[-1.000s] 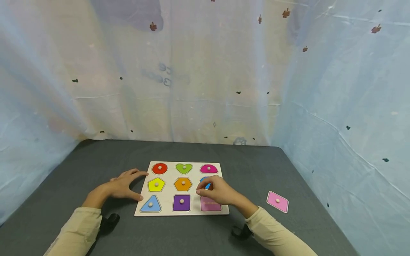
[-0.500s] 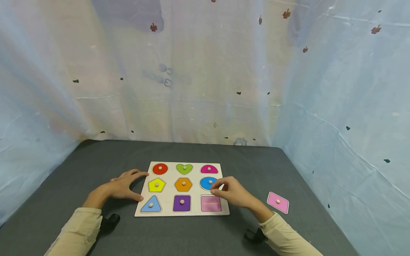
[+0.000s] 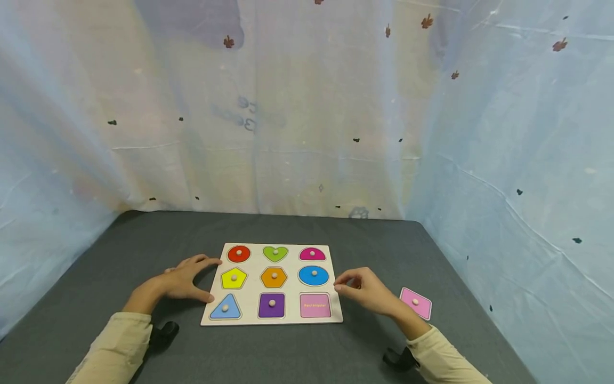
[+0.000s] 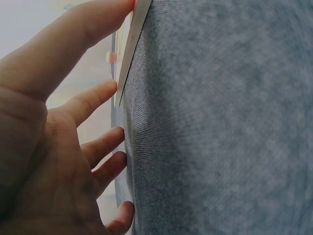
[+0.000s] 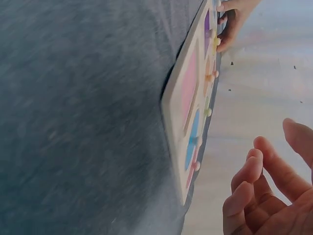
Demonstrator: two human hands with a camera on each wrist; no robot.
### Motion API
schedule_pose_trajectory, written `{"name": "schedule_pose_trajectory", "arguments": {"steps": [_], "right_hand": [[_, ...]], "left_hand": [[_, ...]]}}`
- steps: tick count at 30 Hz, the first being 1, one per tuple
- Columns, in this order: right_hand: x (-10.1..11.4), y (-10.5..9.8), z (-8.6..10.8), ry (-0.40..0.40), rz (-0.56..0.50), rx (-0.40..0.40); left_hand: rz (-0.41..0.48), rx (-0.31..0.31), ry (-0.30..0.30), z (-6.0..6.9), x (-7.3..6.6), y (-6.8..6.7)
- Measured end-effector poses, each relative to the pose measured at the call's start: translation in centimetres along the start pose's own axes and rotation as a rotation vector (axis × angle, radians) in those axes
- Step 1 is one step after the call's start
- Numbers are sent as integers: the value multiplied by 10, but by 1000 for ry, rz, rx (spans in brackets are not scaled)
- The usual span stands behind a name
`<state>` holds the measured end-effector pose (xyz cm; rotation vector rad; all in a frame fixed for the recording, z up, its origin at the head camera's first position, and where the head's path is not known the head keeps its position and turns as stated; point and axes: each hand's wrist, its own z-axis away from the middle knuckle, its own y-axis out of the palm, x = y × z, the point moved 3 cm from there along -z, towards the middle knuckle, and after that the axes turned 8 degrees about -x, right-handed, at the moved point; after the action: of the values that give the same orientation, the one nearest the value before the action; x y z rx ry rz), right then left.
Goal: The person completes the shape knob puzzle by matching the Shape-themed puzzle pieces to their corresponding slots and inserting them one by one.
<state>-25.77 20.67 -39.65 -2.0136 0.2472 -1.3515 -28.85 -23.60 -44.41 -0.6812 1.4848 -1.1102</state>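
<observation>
A white shape puzzle board (image 3: 292,298) lies on the dark table with knobbed pieces in most of its recesses. Its front right recess (image 3: 315,305) is bare pink and printed with a word. My left hand (image 3: 184,278) touches the board's left edge with thumb and fingertip, the fingers spread, as the left wrist view also shows. Just off the board's right edge hovers my right hand (image 3: 366,290), fingers loosely bent and holding nothing; in the right wrist view the thumb stands apart from the fingers. A pink rectangle piece (image 3: 416,303) with a knob rests on the table right of that hand.
Set in the board are a blue oval (image 3: 314,275), a purple square (image 3: 272,305), a blue triangle (image 3: 226,308) and several other shapes. Pale curtains (image 3: 297,106) hang behind and beside the dark table (image 3: 259,352).
My right hand has moved right, from above the board to beyond its right edge, uncovering the blue oval and the pink recess. The left hand stays in place.
</observation>
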Motion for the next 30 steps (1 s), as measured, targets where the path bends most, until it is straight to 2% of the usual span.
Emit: {"name": "schedule_pose_trajectory", "arguments": {"steps": [11, 19, 25, 30], "right_hand": [[-21, -15, 12, 37, 29, -31], [-27, -34, 25, 36, 20, -55], [-34, -48, 35, 41, 9, -50], [-45, -59, 42, 78, 35, -44]], "left_hand": [[4, 3, -10, 1, -1, 0], [0, -2, -6, 1, -1, -2], [-3, 0, -4, 3, -5, -6], [-4, 1, -3, 4, -7, -6]]}}
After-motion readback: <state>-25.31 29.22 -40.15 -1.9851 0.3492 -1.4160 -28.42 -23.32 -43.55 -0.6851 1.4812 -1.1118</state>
